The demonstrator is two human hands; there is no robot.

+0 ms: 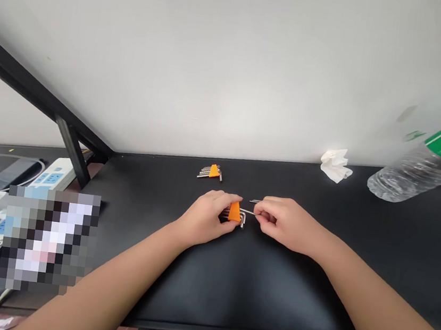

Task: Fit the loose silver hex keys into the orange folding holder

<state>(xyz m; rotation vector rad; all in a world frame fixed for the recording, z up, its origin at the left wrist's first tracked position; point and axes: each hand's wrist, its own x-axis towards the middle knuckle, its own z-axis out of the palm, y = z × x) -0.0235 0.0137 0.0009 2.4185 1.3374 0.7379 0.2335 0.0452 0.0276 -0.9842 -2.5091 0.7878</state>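
My left hand (214,215) is closed around an orange hex key holder (234,211), thumb and fingers gripping its two ends. Bent ends of several hex keys (243,218) stick out of its right side. Just to the right, my right hand (281,220) pinches a single thin hex key (247,211), whose left end reaches the holder; whether it sits in a slot I cannot tell. Behind my right fingertips, loose thin metal keys (255,201) lie on the black table, partly hidden. A second orange holder with hex keys (214,171) lies farther back, near the wall.
On the black table (153,189), a crumpled white tissue (336,165) lies by the wall. A clear plastic bottle with a green label (421,163) is at the right. Left, beyond a black metal frame (72,149), are a power strip (52,179), cables and a blurred-out patch.
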